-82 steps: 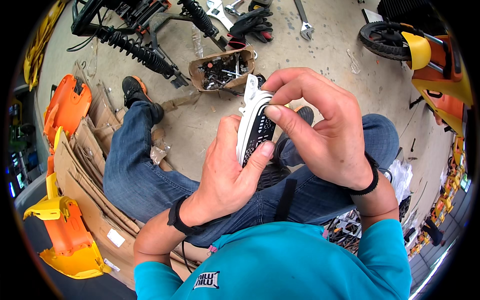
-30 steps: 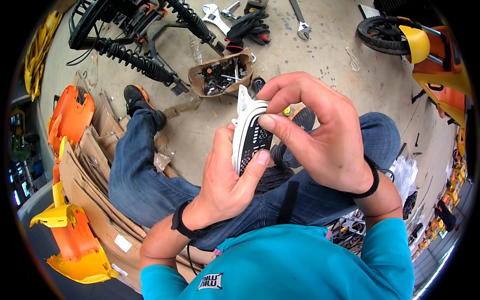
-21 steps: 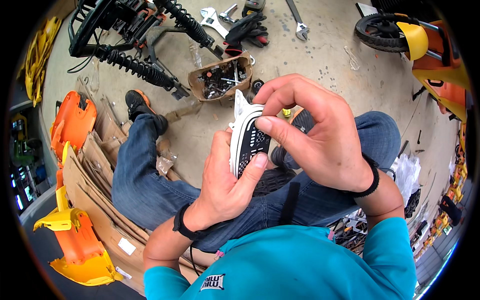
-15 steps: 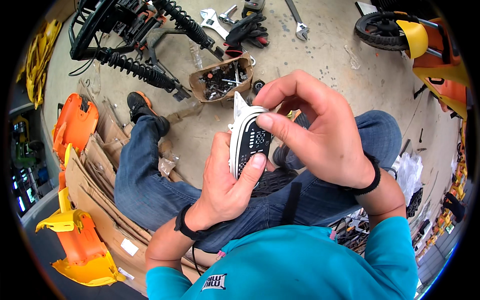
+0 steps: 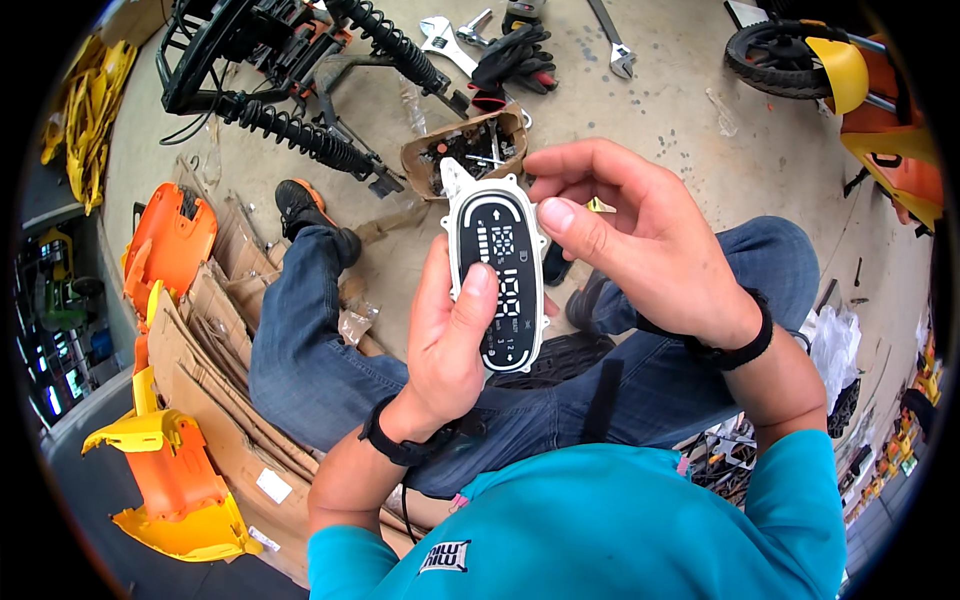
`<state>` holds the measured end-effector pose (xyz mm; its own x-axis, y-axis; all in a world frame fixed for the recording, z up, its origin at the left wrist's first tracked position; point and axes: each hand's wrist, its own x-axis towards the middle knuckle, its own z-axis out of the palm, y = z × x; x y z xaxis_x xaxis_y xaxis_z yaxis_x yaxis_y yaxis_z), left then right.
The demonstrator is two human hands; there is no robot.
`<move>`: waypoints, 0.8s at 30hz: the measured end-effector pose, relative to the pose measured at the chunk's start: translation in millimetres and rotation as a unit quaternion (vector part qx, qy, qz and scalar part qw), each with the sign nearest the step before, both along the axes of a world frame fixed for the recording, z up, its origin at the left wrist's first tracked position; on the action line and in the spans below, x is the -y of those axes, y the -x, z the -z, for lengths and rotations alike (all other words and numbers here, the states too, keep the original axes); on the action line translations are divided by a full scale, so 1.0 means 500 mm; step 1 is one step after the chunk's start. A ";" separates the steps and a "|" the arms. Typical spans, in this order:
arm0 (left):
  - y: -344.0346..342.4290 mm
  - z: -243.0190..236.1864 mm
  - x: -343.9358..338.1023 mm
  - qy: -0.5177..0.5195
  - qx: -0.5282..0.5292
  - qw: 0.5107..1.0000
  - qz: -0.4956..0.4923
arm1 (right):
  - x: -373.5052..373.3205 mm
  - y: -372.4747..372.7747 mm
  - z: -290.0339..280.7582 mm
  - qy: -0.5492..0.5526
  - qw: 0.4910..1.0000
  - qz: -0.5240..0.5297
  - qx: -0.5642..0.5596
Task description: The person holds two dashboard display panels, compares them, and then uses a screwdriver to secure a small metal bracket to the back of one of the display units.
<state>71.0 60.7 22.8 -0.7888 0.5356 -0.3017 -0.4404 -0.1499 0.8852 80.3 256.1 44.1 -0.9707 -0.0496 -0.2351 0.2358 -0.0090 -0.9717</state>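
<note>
Display unit, blk w/ white rim, gripped in L hand. R hand just beside upper R edge, fingers parted. Cardboard box beyond unit.

Under the left thumb, the display panel pairs a smooth black face with a white, plastic-looking rim. Beyond the right fingertips are a creased cardboard box and a smooth metal wrench; nearer than the fingers, matt denim jeans and a soft cloth shirt.
</note>
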 end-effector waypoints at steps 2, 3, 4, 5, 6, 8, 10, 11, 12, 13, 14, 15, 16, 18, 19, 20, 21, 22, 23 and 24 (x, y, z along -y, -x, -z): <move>0.004 0.009 0.009 -0.005 0.008 1.000 0.011 | 0.008 -0.002 0.018 -0.007 1.000 0.028 -0.011; 0.005 0.003 0.005 -0.006 0.004 1.000 -0.001 | 0.010 -0.002 0.025 -0.011 0.999 0.042 -0.016; 0.006 0.001 0.003 -0.007 0.002 1.000 -0.002 | 0.009 0.000 0.019 0.025 0.999 0.020 0.025; 0.007 -0.001 0.002 -0.009 0.000 1.000 -0.003 | 0.007 0.002 0.008 0.061 0.996 -0.003 0.067; 0.009 0.000 0.001 -0.011 -0.002 1.000 -0.004 | 0.007 0.004 0.002 0.097 0.989 -0.025 0.109; 0.011 0.006 0.001 -0.022 0.008 1.000 0.021 | 0.011 0.002 0.015 0.111 0.990 -0.015 0.090; 0.018 0.006 0.004 -0.020 0.018 0.998 0.061 | 0.009 0.003 0.020 0.115 0.990 -0.015 0.079; 0.019 0.004 0.002 -0.020 0.013 0.997 0.071 | 0.006 0.004 0.021 0.112 0.990 -0.021 0.078; 0.017 0.006 0.003 -0.017 0.023 0.997 0.070 | 0.004 0.005 0.020 0.109 0.991 -0.026 0.077; 0.019 0.010 0.005 -0.016 0.030 0.997 0.068 | 0.004 0.008 0.023 0.120 0.990 -0.018 0.072; 0.022 0.015 0.008 -0.015 0.037 0.997 0.066 | 0.003 0.008 0.024 0.112 0.991 0.003 0.068; 0.024 0.024 0.013 -0.022 0.035 0.998 0.044 | 0.000 0.007 0.024 0.103 0.992 0.023 0.064; 0.026 0.023 0.012 -0.010 0.030 0.999 0.035 | -0.004 0.009 0.023 0.094 0.993 0.041 0.058; 0.029 0.018 0.011 0.013 0.020 1.000 0.014 | -0.013 0.013 0.023 0.092 0.992 0.055 0.065; 0.029 0.023 0.013 -0.006 0.011 1.000 0.012 | -0.015 0.011 0.025 0.090 0.991 0.064 0.070; 0.030 0.022 0.014 0.024 -0.011 1.000 0.004 | -0.017 0.011 0.027 0.088 0.991 0.073 0.074; 0.031 0.019 0.015 0.055 -0.034 0.998 -0.004 | -0.019 0.013 0.029 0.089 0.990 0.074 0.077; 0.032 0.019 0.017 0.084 -0.054 0.995 -0.010 | -0.016 0.013 0.027 0.096 0.990 0.079 0.066; 0.038 0.024 0.023 0.079 -0.033 0.996 -0.020 | -0.010 0.013 0.024 0.104 0.989 0.085 0.054; 0.046 0.024 0.027 0.059 -0.028 0.997 -0.032 | -0.007 0.013 0.019 0.113 0.989 0.090 0.043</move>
<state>48.1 47.0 10.8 -0.8381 0.4465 -0.3135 -0.3817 -0.0694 0.9217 73.6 259.4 34.8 -0.9455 0.0612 -0.3197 0.2923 -0.2722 -0.9168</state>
